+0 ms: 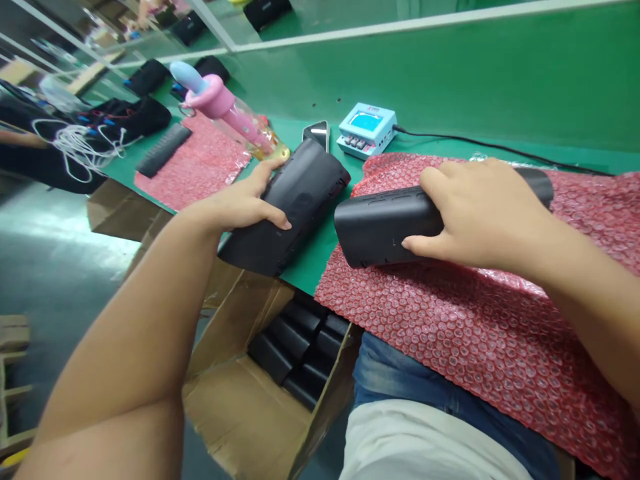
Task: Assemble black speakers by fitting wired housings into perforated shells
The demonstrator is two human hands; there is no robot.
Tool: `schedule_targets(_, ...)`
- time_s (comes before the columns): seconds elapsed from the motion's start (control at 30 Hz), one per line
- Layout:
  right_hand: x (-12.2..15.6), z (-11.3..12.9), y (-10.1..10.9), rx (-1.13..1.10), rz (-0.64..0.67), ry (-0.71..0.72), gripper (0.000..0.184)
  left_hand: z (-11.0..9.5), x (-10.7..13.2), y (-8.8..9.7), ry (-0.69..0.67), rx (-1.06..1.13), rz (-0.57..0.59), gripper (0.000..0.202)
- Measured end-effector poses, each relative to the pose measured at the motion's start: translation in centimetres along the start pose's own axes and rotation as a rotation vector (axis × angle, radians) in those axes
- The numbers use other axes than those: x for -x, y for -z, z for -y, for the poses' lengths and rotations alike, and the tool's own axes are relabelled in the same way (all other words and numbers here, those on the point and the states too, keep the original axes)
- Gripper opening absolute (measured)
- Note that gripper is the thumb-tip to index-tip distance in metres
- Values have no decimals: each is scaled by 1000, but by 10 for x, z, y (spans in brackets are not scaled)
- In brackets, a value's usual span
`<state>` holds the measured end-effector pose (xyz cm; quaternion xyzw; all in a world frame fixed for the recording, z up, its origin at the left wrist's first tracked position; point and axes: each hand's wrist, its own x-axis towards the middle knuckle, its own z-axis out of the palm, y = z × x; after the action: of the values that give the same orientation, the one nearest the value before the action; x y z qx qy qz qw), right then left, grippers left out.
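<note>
My left hand [255, 200] is closed around a long black plastic housing [300, 193], its thumb on the upper face and its fingers over the far edge. This housing is tilted above the green bench [320, 250]. At the right, my right hand [480, 213] grips a second black housing [385, 223] of similar shape, thumb at the near side and fingers over the top. Beneath that one lies a sheet of red bubble wrap [425, 313], which hangs over the bench's front edge. The palm covers the middle of the right housing.
A blue device with a screen [367, 127] and a phone [317, 133] stand behind. Left of them are a pink-topped bottle [225, 110], a dark slatted part [164, 150] and white cables [85, 143]. An open carton [250, 387] below contains several black housings [295, 340].
</note>
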<state>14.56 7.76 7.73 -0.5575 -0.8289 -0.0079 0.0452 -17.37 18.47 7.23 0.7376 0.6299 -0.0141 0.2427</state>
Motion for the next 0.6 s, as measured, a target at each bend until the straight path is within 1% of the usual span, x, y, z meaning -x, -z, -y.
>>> schedule_targets(0.13, -4, 6, 2, -28, 51, -67, 53, 5, -1, 0, -39, 15, -4, 114)
schedule_targets(0.3, -8, 7, 3, -34, 81, -109, 49, 9, -1, -2, -55, 142, -10, 117)
schedule_targets(0.47, -8, 9, 1, -17, 47, -90, 52, 1, 4, -3, -54, 215, -31, 108)
schedule_targets(0.57, -8, 7, -1, -6, 51, -65, 54, -1, 5, -3, -69, 207, -44, 106)
schedule_targets(0.6, -9, 6, -1, -6, 59, -57, 54, -1, 4, -3, -84, 171, -65, 106)
